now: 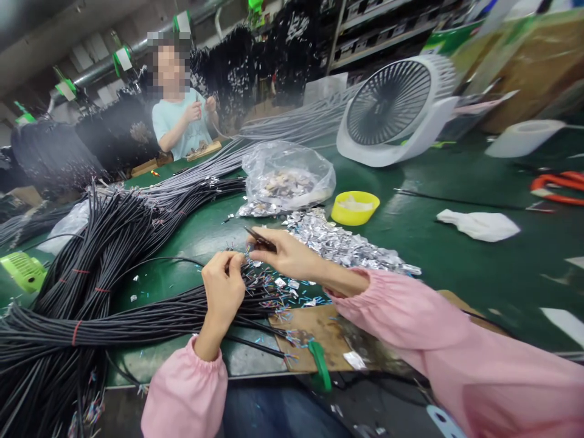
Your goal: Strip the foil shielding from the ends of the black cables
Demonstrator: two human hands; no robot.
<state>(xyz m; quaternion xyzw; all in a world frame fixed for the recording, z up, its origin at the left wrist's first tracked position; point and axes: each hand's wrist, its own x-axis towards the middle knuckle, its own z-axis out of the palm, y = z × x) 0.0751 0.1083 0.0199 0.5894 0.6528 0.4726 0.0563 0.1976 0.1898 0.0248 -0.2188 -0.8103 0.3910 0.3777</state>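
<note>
My left hand (224, 286) is closed in a pinch on the end of a single black cable (155, 261) that loops off to the left over the green table. My right hand (285, 250) is closed on a small dark cutting tool (260, 239), its tip right at the cable end held by the left hand. Below both hands lies a thick bundle of black cables (114, 316) with stripped coloured wire ends. A brown board (319, 331) sits under my right forearm, strewn with small wire offcuts. Both arms wear pink sleeves.
A heap of silver foil scraps (347, 243) lies beyond my right hand, with a yellow bowl (354, 207) and a clear plastic bag (287, 176) behind it. A white fan (392, 109) stands at the back right. Another person (180, 121) works across the table. More cable bundles (104, 231) lie left.
</note>
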